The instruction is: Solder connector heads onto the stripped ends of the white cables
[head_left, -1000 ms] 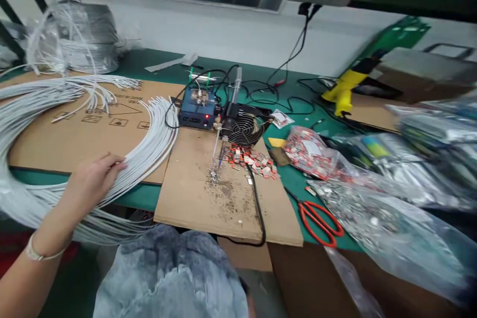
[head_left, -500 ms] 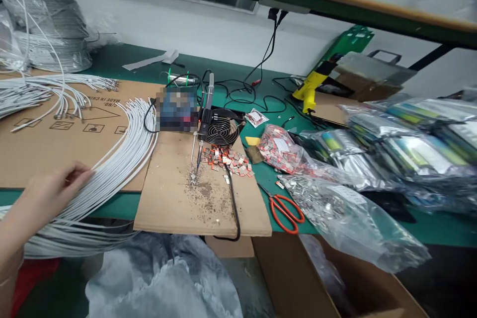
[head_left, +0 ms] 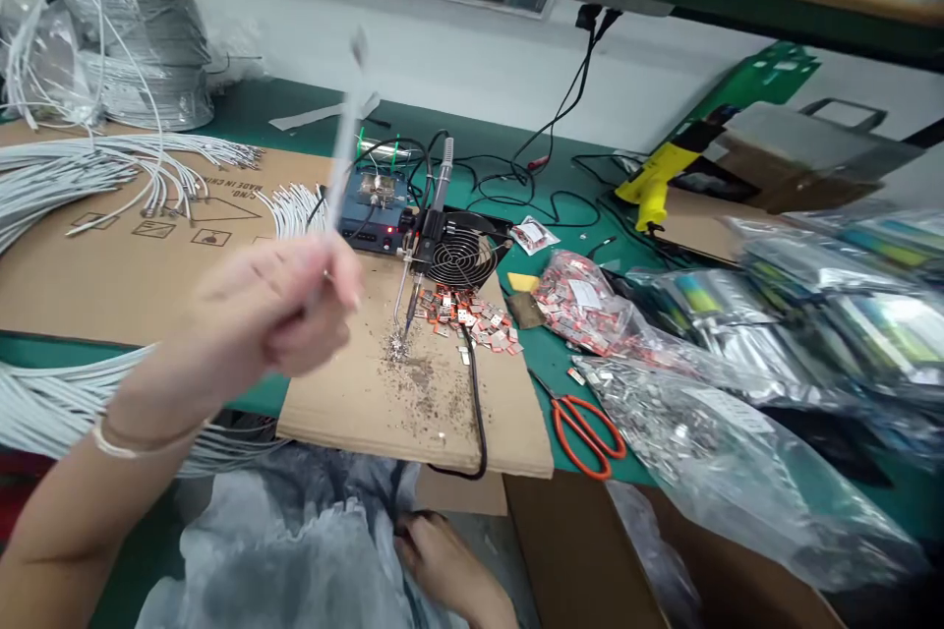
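My left hand (head_left: 272,314) is closed around a white cable (head_left: 342,162), raised over the bench and blurred by motion. The cable's dark tip points upward. Beneath that arm, a bundle of white cables (head_left: 55,403) hangs along the bench's front edge, and more cable ends (head_left: 291,211) fan out behind the hand. Down by the grey cloth (head_left: 295,541) over my lap is my right hand (head_left: 442,555), its fingers curled against the fabric; whatever they may hold is hidden. A soldering iron (head_left: 435,206) stands tip down above metal scraps on a cardboard sheet (head_left: 339,403).
Small orange and metal parts (head_left: 479,319) lie beside a round fan grille (head_left: 463,260). Orange-handled scissors (head_left: 590,437) rest near the front edge. Bags of parts (head_left: 664,413) and a yellow heat gun (head_left: 660,182) are at the right. A cardboard box (head_left: 575,550) stands below.
My left hand has lifted from the cable bundle, moving up and right with one white cable. My right hand has come into view at my lap. The view has shifted slightly.
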`<state>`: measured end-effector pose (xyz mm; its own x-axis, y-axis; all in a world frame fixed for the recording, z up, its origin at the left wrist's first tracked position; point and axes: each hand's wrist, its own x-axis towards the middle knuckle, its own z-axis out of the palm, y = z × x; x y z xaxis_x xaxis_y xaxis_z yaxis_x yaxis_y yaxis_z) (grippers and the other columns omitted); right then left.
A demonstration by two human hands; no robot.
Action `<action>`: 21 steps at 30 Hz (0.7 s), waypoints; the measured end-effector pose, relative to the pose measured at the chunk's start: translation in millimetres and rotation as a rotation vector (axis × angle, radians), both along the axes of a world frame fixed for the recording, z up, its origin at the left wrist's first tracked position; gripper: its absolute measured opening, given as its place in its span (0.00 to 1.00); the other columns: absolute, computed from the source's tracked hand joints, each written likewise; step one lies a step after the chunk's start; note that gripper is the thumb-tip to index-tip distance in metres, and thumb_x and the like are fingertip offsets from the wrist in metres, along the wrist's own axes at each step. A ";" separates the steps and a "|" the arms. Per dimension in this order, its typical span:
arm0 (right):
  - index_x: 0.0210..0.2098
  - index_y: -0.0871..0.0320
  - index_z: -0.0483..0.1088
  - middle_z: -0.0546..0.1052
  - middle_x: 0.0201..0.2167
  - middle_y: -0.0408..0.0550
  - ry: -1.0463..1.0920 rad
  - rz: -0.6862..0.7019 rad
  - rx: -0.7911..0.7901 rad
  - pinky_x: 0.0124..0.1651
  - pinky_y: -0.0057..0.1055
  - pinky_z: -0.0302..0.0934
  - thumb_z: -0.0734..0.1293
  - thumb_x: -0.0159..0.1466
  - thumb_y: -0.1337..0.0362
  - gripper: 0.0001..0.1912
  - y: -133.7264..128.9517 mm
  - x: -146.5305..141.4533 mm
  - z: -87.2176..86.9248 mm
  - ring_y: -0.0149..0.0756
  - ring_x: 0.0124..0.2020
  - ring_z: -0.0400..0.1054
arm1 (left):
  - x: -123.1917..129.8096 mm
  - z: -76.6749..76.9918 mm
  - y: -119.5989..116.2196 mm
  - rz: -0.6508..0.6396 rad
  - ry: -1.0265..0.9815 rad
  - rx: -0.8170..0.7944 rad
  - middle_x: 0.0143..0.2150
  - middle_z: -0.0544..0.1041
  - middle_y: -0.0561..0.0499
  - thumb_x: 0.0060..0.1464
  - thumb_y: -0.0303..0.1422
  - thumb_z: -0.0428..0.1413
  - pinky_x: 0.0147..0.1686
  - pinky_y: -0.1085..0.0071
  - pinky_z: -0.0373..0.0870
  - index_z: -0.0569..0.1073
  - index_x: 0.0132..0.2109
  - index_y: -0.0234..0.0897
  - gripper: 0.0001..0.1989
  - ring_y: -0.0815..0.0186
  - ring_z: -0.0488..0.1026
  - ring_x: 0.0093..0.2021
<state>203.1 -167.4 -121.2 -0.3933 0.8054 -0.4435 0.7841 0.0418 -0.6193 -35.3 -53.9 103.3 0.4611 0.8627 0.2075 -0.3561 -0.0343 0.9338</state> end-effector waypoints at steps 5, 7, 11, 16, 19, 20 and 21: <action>0.39 0.53 0.74 0.79 0.37 0.44 0.401 0.101 0.030 0.47 0.29 0.60 0.61 0.64 0.62 0.09 4.1 9.2 79.8 0.35 0.40 0.71 | 21.4 -69.9 -48.4 -0.258 0.349 -0.233 0.19 0.54 0.59 0.62 0.43 0.44 0.19 0.77 0.46 0.70 0.39 0.33 0.18 0.74 0.50 0.20; 0.42 0.55 0.72 0.79 0.32 0.46 0.645 -0.015 0.093 0.41 0.29 0.62 0.62 0.64 0.61 0.11 10.8 5.3 96.5 0.33 0.34 0.72 | 18.5 -91.3 -64.1 -0.281 0.459 -0.248 0.20 0.54 0.59 0.63 0.43 0.42 0.21 0.77 0.49 0.70 0.40 0.34 0.19 0.73 0.50 0.21; 0.45 0.58 0.68 0.76 0.26 0.45 1.007 -0.322 0.027 0.23 0.24 0.61 0.65 0.60 0.56 0.17 27.3 -15.3 100.4 0.28 0.21 0.67 | 9.4 -109.3 -83.7 -0.280 0.723 -0.130 0.24 0.60 0.57 0.63 0.41 0.40 0.27 0.75 0.55 0.71 0.41 0.37 0.18 0.71 0.56 0.25; 0.27 0.59 0.69 0.68 0.16 0.40 1.018 -0.391 0.073 0.20 0.23 0.56 0.67 0.58 0.59 0.09 32.3 -33.0 95.1 0.25 0.16 0.60 | 2.3 -116.7 -94.0 -0.259 0.833 -0.086 0.23 0.64 0.57 0.63 0.39 0.43 0.31 0.75 0.56 0.71 0.46 0.41 0.15 0.69 0.59 0.27; 0.26 0.59 0.70 0.68 0.17 0.41 0.987 -0.416 0.133 0.21 0.23 0.54 0.67 0.58 0.62 0.08 27.8 -34.8 91.9 0.26 0.18 0.59 | 9.1 -122.8 -96.5 -0.208 0.729 -0.109 0.25 0.63 0.57 0.62 0.38 0.45 0.28 0.76 0.56 0.65 0.52 0.41 0.14 0.70 0.60 0.26; 0.26 0.59 0.70 0.69 0.17 0.41 0.977 -0.415 0.151 0.21 0.24 0.54 0.67 0.57 0.62 0.07 26.5 -35.0 90.8 0.26 0.18 0.59 | 13.7 -124.7 -96.7 -0.183 0.666 -0.128 0.26 0.63 0.57 0.61 0.38 0.47 0.27 0.77 0.56 0.64 0.52 0.41 0.14 0.71 0.59 0.26; 0.25 0.59 0.70 0.69 0.18 0.41 0.970 -0.408 0.164 0.22 0.24 0.54 0.68 0.56 0.63 0.06 25.5 -35.2 90.1 0.27 0.19 0.59 | 18.9 -126.5 -96.7 -0.149 0.596 -0.150 0.27 0.63 0.57 0.60 0.38 0.48 0.25 0.77 0.56 0.65 0.49 0.39 0.13 0.72 0.59 0.25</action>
